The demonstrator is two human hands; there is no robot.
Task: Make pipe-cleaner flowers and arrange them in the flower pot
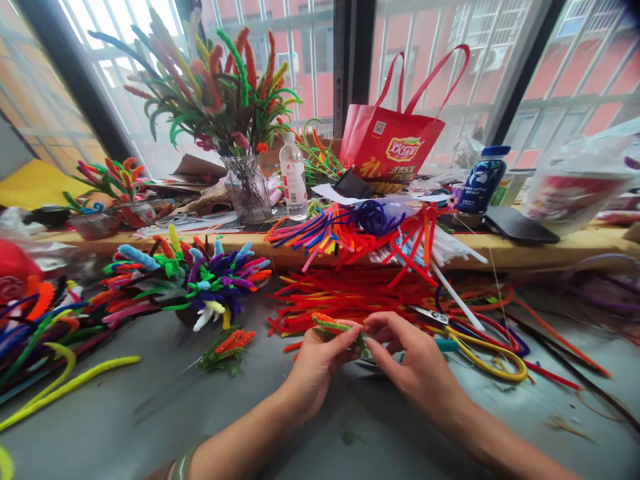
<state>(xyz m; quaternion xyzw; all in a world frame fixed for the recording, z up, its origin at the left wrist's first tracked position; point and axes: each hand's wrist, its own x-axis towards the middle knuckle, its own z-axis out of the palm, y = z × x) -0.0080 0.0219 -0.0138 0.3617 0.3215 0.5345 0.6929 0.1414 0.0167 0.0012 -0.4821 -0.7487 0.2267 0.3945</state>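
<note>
My left hand is closed, thumb and fingers pinching an orange and green pipe-cleaner flower. My right hand meets it from the other side, its thumb and fingertips closed at the flower's green lower part. What exactly sits between those right fingertips is partly hidden. Left of my hands, a similar orange and green pipe-cleaner piece on thin stems lies on the grey table. Just beyond my fingers spreads a pile of red pipe cleaners. A teal-handled tool lies partly hidden behind my right hand.
Scissors with yellow handles lie to the right. Multicoloured pipe-cleaner bundles stand at the left. On the wooden ledge are a glass vase of pipe-cleaner stems, a water bottle, a red bag and a blue bottle.
</note>
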